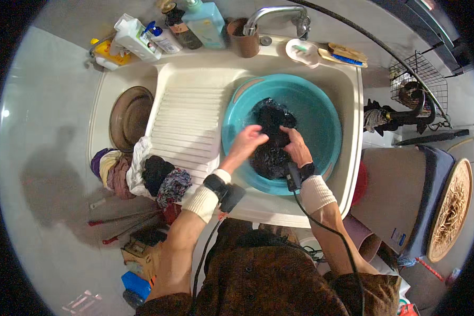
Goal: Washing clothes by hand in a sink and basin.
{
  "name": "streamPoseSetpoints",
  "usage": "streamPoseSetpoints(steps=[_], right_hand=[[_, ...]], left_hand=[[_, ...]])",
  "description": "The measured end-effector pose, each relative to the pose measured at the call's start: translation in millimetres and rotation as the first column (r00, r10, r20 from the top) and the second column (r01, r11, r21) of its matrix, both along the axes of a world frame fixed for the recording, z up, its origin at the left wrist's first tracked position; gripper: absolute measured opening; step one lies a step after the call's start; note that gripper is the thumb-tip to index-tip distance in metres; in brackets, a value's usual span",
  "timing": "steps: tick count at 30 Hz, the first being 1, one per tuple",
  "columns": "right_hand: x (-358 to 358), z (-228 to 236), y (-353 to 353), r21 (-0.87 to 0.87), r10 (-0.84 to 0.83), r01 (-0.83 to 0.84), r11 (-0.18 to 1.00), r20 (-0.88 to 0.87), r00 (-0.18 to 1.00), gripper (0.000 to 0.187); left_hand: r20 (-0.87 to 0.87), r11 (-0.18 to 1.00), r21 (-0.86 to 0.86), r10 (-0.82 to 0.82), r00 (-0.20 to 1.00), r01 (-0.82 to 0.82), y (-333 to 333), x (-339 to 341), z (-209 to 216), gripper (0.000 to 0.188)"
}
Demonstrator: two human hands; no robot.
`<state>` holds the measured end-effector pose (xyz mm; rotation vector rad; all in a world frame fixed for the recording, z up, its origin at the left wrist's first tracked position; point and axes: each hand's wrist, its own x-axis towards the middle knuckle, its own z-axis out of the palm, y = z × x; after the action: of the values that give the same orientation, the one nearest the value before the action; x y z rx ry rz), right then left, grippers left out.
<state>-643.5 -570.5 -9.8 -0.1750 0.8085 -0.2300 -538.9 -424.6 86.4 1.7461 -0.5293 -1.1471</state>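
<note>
A wet black cloth lies bunched in the water of a round teal basin. My left hand is at the cloth's left side, its fingers curled in and slightly blurred against the fabric. On the opposite side my right hand grips the same cloth, with thumb and fingers bent around a fold. Part of the cloth spans the gap between both hands. More of it spreads under the water toward the basin's near side. Some fingertips are hidden in the dark fabric.
The basin sits in a white sink beside a ribbed washboard. Several crumpled garments hang over the near left edge. A brown bowl lies at left. Bottles, a brown cup, a faucet and brushes line the back.
</note>
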Motion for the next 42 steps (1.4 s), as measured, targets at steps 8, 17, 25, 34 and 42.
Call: streamPoseSetpoints(steps=[8,17,25,34,42], right_hand=[[3,167,38,-0.004,-0.075,0.078,0.997,0.208,0.975,0.025],[-57,218,109,-0.221,0.034,0.01,0.975,0.195,0.98,0.048],[-52,214,93,-0.831,0.204,-0.454,0.322,-0.407,0.89,0.079],[-32,169,94,-0.562,0.183,-0.794,-0.232,-0.827,0.532,0.082],[-49,192,71,-0.438,0.177,-0.131,0.889,0.065,0.982,0.046]], left_hand=[[-0.952,0.82,-0.063,0.121,0.281,-0.569,6,-29,-14,0.074],[-0.882,0.758,-0.456,-0.315,0.35,-0.466,-21,-1,73,0.048],[-0.642,0.966,-0.225,-0.046,0.765,-0.131,-41,20,81,0.02],[0.603,0.947,0.197,-0.322,0.73,0.255,-51,13,51,0.042],[-0.22,0.95,-0.21,-0.274,0.936,0.229,-45,36,129,0.084]])
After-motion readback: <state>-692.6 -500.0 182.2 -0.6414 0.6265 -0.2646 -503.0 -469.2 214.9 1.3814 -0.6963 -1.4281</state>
